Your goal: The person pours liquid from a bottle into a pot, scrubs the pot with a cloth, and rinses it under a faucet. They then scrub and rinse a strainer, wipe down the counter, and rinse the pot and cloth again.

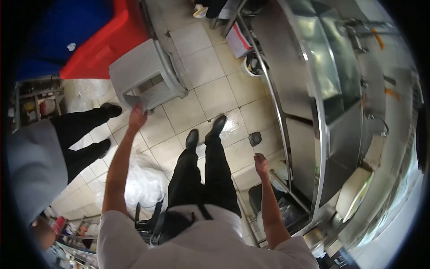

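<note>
My left hand is out to the left with its fingers closed. A small flat grey piece shows just past the fingers; I cannot make out what it is. Behind that hand stands a grey plastic stool, its near leg overlapped by the hand in this view. My right hand is held out low on the right, fingers curled together, with a thin pale bit at the fingertips. Below it on the tiles is a dark square floor drain.
A steel sink counter with a rail runs along the right. A bucket stands beneath it. Another person is at the left. A red panel is at upper left. Clear plastic bags lie on the wet tiled floor.
</note>
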`<act>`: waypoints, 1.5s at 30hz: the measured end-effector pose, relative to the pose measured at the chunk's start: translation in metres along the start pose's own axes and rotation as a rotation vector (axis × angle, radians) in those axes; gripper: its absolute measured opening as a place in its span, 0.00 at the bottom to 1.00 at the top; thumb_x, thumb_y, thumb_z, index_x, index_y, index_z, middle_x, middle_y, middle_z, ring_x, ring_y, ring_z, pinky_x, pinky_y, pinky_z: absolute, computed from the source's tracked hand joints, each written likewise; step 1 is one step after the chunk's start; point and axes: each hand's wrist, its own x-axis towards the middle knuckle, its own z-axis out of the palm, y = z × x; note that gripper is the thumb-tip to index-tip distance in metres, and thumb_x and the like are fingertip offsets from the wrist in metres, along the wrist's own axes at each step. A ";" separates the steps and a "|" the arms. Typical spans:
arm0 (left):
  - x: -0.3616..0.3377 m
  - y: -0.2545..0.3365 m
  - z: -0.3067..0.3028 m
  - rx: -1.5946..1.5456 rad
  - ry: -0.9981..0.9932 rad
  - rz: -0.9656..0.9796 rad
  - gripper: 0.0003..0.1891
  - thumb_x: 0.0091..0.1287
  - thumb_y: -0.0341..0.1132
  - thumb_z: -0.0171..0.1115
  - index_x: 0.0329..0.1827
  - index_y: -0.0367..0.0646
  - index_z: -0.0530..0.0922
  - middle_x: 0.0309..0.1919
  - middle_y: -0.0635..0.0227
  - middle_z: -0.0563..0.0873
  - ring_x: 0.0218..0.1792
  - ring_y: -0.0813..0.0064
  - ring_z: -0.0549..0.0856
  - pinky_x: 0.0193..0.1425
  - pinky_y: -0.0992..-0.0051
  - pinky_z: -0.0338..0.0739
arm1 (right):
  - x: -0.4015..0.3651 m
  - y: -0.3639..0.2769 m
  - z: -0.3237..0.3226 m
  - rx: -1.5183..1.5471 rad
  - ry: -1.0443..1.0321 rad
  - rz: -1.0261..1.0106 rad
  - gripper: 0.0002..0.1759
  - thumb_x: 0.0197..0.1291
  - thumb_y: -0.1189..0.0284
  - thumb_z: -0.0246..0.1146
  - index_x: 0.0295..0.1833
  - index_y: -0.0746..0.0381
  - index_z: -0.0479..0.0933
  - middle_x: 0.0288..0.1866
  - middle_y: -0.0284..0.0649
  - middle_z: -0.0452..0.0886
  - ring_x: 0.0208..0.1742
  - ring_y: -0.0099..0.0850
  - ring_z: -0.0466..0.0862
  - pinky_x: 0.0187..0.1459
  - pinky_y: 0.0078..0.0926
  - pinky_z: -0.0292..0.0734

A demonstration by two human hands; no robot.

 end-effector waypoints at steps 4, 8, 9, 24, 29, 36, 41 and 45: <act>0.113 -0.023 0.036 -0.156 0.151 -0.275 0.27 0.59 0.33 0.64 0.61 0.35 0.68 0.54 0.43 0.76 0.56 0.43 0.74 0.63 0.58 0.68 | 0.118 0.044 0.075 -0.094 -0.098 -0.081 0.14 0.58 0.69 0.64 0.49 0.62 0.76 0.41 0.46 0.81 0.40 0.38 0.83 0.42 0.33 0.77; 0.180 -0.082 0.146 -0.133 0.451 -0.404 0.31 0.64 0.49 0.57 0.65 0.38 0.66 0.64 0.47 0.68 0.65 0.49 0.67 0.62 0.35 0.53 | 0.259 0.095 0.115 -0.474 -0.201 0.180 0.33 0.56 0.55 0.64 0.61 0.66 0.69 0.57 0.54 0.75 0.61 0.48 0.74 0.62 0.40 0.68; 0.186 -0.079 0.169 0.106 0.539 -0.473 0.32 0.64 0.52 0.54 0.65 0.40 0.66 0.66 0.51 0.67 0.67 0.53 0.66 0.62 0.35 0.52 | 0.301 0.126 0.133 -0.632 -0.123 0.186 0.32 0.57 0.57 0.63 0.63 0.63 0.68 0.58 0.52 0.75 0.57 0.48 0.76 0.56 0.41 0.73; 0.203 -0.065 0.181 0.406 0.516 -0.132 0.30 0.70 0.44 0.29 0.63 0.36 0.73 0.61 0.57 0.77 0.62 0.55 0.74 0.68 0.61 0.62 | 0.649 0.189 0.125 -0.114 0.495 0.199 0.32 0.65 0.56 0.58 0.62 0.72 0.66 0.59 0.51 0.75 0.57 0.39 0.76 0.55 0.38 0.73; 0.202 -0.060 0.179 0.412 0.516 -0.131 0.30 0.72 0.47 0.29 0.63 0.37 0.73 0.60 0.54 0.77 0.61 0.54 0.75 0.65 0.60 0.64 | 0.631 0.215 0.146 0.177 0.593 0.181 0.31 0.65 0.58 0.58 0.62 0.73 0.66 0.58 0.50 0.76 0.55 0.36 0.76 0.50 0.35 0.76; 0.200 -0.039 0.173 0.401 0.526 -0.261 0.29 0.73 0.48 0.28 0.67 0.46 0.71 0.64 0.61 0.74 0.62 0.57 0.73 0.63 0.60 0.65 | 0.496 0.253 0.181 0.145 0.445 0.086 0.26 0.65 0.54 0.60 0.45 0.71 0.74 0.34 0.41 0.81 0.30 0.27 0.80 0.33 0.24 0.76; 0.191 -0.033 0.156 0.268 0.413 -0.314 0.30 0.72 0.53 0.33 0.72 0.47 0.63 0.70 0.60 0.66 0.67 0.57 0.68 0.64 0.55 0.58 | 0.339 0.232 0.212 0.292 0.218 0.436 0.27 0.65 0.49 0.56 0.39 0.65 0.79 0.25 0.36 0.79 0.27 0.32 0.79 0.31 0.33 0.73; 0.178 -0.021 0.113 0.417 0.067 -0.377 0.28 0.73 0.46 0.41 0.74 0.48 0.57 0.73 0.63 0.60 0.71 0.60 0.62 0.65 0.53 0.64 | 0.111 0.173 0.205 -0.542 -0.325 0.022 0.15 0.69 0.65 0.55 0.52 0.65 0.72 0.33 0.46 0.80 0.32 0.40 0.80 0.33 0.37 0.75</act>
